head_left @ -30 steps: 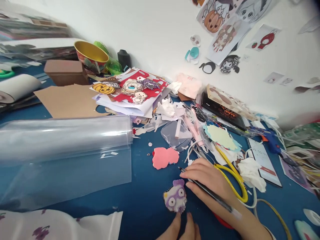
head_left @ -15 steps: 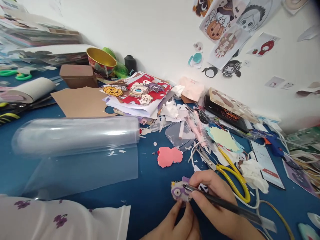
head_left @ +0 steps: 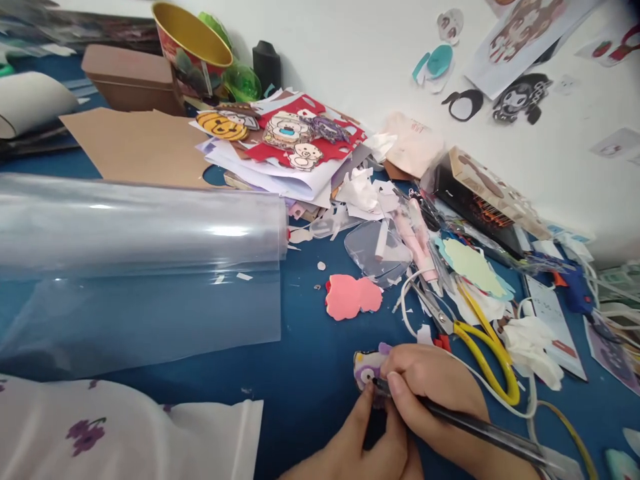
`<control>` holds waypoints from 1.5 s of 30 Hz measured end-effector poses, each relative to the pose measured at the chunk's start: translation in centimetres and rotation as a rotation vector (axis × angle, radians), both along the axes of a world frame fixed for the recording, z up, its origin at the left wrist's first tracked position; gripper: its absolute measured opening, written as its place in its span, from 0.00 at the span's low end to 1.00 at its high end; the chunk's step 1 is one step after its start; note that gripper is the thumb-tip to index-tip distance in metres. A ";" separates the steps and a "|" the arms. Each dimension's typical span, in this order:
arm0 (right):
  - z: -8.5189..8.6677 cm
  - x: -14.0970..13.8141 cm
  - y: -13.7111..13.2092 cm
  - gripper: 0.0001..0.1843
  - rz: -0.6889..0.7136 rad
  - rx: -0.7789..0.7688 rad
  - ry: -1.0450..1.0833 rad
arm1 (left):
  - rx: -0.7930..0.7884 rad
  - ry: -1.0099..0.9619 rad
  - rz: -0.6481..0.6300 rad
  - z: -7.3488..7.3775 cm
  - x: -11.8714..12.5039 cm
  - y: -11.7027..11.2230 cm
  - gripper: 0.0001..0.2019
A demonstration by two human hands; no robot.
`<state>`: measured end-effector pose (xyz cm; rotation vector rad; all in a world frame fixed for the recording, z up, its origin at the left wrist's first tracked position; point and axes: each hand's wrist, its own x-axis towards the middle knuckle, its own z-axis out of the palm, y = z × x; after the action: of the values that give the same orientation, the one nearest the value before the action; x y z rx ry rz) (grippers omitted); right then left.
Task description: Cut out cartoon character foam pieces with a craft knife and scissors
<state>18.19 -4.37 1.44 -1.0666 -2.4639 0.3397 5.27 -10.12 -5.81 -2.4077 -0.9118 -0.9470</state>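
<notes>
At between 5 and 6 o'clock from the middle of the view, a small purple-and-white figure (head_left: 369, 365) is found at the blue bench (head_left: 313, 373), partly covered by the fingers; whether it is laid flat or slightly raised cannot be told. Its 6 o'clock edge is met by the narrowed fingertips of the left hand (head_left: 373, 443), though whether a true pinch is made or only a steadying press cannot be told. In the grip of the right hand (head_left: 435, 383), at the figure's 3 o'clock, a dark pen (head_left: 480, 430) is held closed between thumb and fingers, its tip brought to the round eye and its tail pointed to 4 o'clock. The figure is judged to be very light and fairly stiff, easily slid or spun by pen pressure, with its thin outline and small raised parts likely to be bent or chipped. It is best held by the rim at 6 and 9 o'clock, so that the eye is kept unsmudged. Around it, a pink cut-out (head_left: 350, 297) is seen near 12 o'clock, yellow-handled scissors (head_left: 487, 363) between 2 and 3, and a roll of clear plastic (head_left: 150, 230) at 10.
</notes>
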 end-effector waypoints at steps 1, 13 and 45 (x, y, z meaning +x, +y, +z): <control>0.0 -0.1 0.1 0.15 0.017 0.010 -0.016 | -0.002 -0.002 0.000 0.0 0.1 -0.1 0.10; 0.2 -0.2 0.5 0.23 0.082 0.042 -0.135 | -0.111 0.092 -0.014 1.6 -0.6 -0.5 0.08; 1.0 -0.6 0.8 0.19 0.089 0.025 -0.112 | -0.139 0.044 -0.004 1.7 -0.4 -0.7 0.06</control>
<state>17.59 -3.60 2.45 -0.9927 -2.6140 0.2831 4.91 -10.82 -4.08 -2.5364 -0.9869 -0.8550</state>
